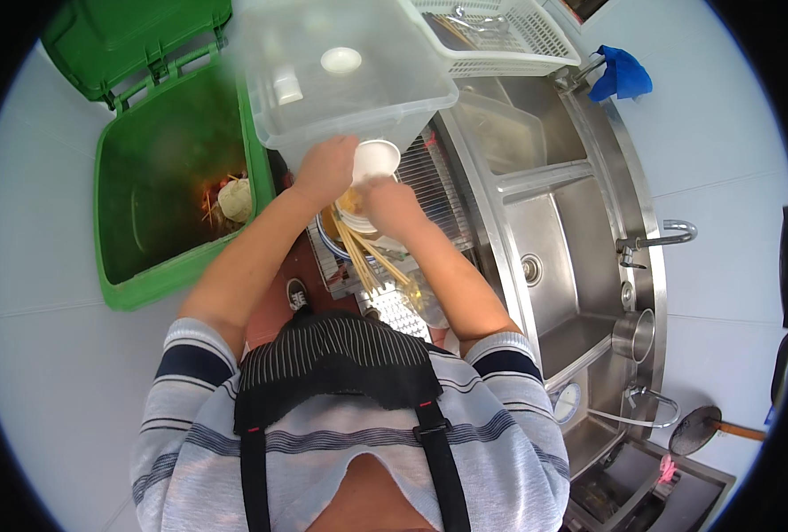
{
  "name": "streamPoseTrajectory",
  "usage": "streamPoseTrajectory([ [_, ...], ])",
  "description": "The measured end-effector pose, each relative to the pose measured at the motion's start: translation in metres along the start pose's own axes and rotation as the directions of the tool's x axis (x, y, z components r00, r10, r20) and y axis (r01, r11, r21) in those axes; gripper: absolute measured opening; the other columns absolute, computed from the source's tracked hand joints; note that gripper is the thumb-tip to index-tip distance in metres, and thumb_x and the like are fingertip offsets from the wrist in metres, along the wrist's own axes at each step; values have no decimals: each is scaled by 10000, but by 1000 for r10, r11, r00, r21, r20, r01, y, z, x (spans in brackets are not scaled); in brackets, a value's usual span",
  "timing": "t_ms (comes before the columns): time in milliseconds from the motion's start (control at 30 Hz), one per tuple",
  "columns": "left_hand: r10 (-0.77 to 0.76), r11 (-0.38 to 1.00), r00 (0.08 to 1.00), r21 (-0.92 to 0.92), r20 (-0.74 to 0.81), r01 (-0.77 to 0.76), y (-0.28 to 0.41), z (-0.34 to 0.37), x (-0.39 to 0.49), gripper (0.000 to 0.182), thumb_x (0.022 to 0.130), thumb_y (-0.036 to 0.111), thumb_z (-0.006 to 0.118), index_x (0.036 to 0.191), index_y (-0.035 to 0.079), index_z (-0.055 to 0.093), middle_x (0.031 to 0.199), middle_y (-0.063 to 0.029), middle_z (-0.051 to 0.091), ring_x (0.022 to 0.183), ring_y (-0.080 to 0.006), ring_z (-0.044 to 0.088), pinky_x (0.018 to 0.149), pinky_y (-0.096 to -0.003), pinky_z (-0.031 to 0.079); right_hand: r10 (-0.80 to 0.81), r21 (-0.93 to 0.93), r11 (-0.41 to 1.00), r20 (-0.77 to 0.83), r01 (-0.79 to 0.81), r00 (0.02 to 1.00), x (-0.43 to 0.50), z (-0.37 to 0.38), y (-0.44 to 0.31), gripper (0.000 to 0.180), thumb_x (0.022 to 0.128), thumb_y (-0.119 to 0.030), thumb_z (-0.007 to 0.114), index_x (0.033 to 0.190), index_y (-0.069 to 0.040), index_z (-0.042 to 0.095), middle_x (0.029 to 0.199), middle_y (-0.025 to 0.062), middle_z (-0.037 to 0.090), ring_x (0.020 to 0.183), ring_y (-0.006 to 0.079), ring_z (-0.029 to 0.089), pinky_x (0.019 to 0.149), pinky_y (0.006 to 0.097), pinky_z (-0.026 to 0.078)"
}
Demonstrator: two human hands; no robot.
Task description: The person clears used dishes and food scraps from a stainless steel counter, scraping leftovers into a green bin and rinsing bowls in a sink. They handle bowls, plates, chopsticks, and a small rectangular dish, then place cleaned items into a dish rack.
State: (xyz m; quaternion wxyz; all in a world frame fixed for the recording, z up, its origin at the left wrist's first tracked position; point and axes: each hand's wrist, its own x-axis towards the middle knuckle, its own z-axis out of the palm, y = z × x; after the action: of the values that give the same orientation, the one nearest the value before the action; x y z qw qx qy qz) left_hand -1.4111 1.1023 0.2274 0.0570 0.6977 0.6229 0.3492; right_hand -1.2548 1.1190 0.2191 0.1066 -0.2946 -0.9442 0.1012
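Observation:
A small white bowl (pixel 376 161) is tilted in front of me, with my left hand (pixel 328 167) at its left rim and the fingers closed on it. My right hand (pixel 392 205) is blurred and lies just below this bowl, over a stack of white bowls (pixel 356 219); what its fingers hold cannot be made out. Yellowish food scraps (pixel 350 201) show between the hands. Several wooden chopsticks (pixel 362 261) fan out from the stack towards me. Under them is a blue-rimmed bowl (pixel 329 243), partly hidden.
To the left stands an open green wheeled bin (pixel 104 219) with scraps inside. A translucent plastic box (pixel 360 123) is ahead, beside a white basket (pixel 500 68) of utensils. Steel sinks (pixel 553 259) with taps run along the right. A wire rack (pixel 434 179) and a perforated metal sheet (pixel 397 311) lie low.

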Motion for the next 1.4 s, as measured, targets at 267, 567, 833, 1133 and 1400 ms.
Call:
streamPoseTrajectory([
  [267,-304,893,943,-304,137,333,16,7,6,119,784,110,583,788,2,532,648,-34,553,564,-77,525,504,-260,425,563,610,732,-292,-303,773,-41,-11,38,291,827,-223,531,994,15,527,788,150,600,667,248,600,598,326,473],
  [567,-344,937,938,-41,43,346,6,20,-12,332,775,278,579,906,-22,524,777,-161,602,713,-261,595,670,-332,460,889,840,357,-440,-408,-129,-291,-80,156,186,817,-194,520,772,-20,563,649,53,559,538,146,535,505,263,458],
  [833,-710,665,582,107,396,739,-28,45,-27,229,753,212,533,757,-17,529,597,-125,590,494,-197,593,444,-301,475,615,134,-691,-407,-710,-675,-643,-7,136,219,750,-166,524,824,-7,656,840,162,634,757,267,636,623,348,523],
  [1133,-618,783,722,325,312,530,-22,59,-11,198,675,116,493,768,29,645,800,-195,608,787,-350,584,698,-392,473,767,-28,-636,97,-772,-635,-608,-3,147,300,744,-186,483,934,1,620,968,179,609,876,322,597,718,407,477],
  [1400,-482,840,842,401,243,366,-7,46,-18,171,682,76,495,769,28,634,800,-205,601,763,-355,581,680,-408,474,830,129,-437,-323,-890,-454,-534,-59,160,325,790,-265,463,881,3,623,866,201,612,800,380,576,699,421,461],
])
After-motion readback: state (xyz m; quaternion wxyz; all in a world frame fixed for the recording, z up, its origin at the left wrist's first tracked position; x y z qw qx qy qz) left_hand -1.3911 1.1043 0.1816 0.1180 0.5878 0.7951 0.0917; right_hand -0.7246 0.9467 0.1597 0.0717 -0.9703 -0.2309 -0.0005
